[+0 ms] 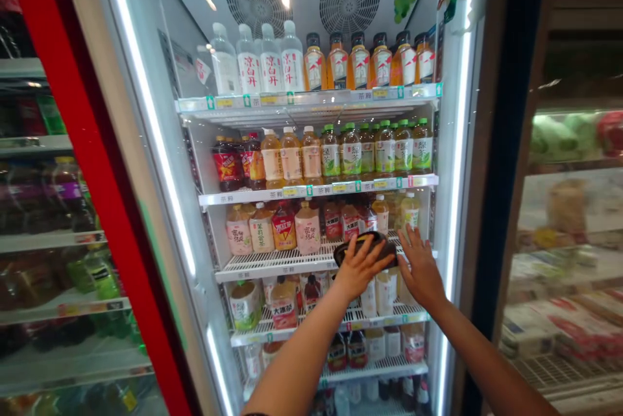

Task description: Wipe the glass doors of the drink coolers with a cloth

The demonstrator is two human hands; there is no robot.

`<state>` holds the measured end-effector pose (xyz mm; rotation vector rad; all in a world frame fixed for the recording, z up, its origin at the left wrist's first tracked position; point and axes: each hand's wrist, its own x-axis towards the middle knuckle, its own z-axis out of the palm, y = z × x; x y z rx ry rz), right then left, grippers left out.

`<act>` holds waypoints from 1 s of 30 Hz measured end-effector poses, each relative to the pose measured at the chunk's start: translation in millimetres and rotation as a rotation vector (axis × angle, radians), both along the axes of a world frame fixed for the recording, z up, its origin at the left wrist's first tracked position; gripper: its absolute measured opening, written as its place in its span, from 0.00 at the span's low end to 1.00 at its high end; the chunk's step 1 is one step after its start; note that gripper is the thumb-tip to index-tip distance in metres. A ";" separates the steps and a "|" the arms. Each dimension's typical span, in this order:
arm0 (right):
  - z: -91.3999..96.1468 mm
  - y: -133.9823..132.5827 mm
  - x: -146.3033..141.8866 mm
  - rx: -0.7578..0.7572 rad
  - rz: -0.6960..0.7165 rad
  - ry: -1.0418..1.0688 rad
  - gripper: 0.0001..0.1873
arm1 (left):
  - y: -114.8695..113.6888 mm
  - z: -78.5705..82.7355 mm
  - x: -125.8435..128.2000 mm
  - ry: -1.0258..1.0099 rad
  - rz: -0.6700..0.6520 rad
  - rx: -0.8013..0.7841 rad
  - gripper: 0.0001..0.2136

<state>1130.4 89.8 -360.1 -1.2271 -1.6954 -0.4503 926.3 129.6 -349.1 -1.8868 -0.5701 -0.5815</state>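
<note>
A dark brown oval packet point(365, 248) lies tilted at the front of a white wire shelf point(277, 265) inside an open drinks fridge. My left hand point(361, 268) presses over its lower front, fingers curled on it. My right hand point(421, 268) is raised just beside its right end, fingers spread and holding nothing. Pink-labelled bottles point(307, 228) stand left of the packet, and several bottles behind it are partly hidden. My forearms reach in from the bottom of the view.
Shelves of bottled drinks point(331, 156) fill the fridge above and below my hands. A glass door with a red frame point(111, 176) stands open at left. A dark door post point(491, 176) rises at right, beside a chilled case of packaged food point(569, 299).
</note>
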 end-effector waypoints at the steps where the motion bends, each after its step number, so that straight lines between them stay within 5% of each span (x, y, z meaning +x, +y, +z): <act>1: 1.4 3.2 4.2 0.006 0.005 0.018 0.37 | 2.1 0.3 5.2 0.059 -0.016 -0.008 0.27; 6: 7.4 16.3 14.3 0.055 0.071 0.059 0.35 | 4.5 19.4 -10.0 0.186 -0.034 0.003 0.27; 13: 6.9 21.9 -3.7 0.092 0.141 0.117 0.35 | -10.6 71.6 -63.6 0.055 0.072 0.070 0.26; 18: 17.2 19.7 -29.9 0.127 0.189 0.086 0.36 | -9.5 121.7 -81.7 0.012 0.134 0.094 0.28; 23: 44.0 18.0 -61.1 0.189 0.221 -0.007 0.37 | -7.1 193.3 -107.9 -0.048 0.188 0.069 0.32; 27: 73.0 14.6 -83.0 0.243 0.208 -0.044 0.38 | -12.9 244.4 -148.3 -0.269 0.303 0.025 0.35; 30: 84.5 10.5 -95.8 0.258 0.194 -0.044 0.38 | -22.2 239.8 -188.6 -0.589 0.409 0.069 0.35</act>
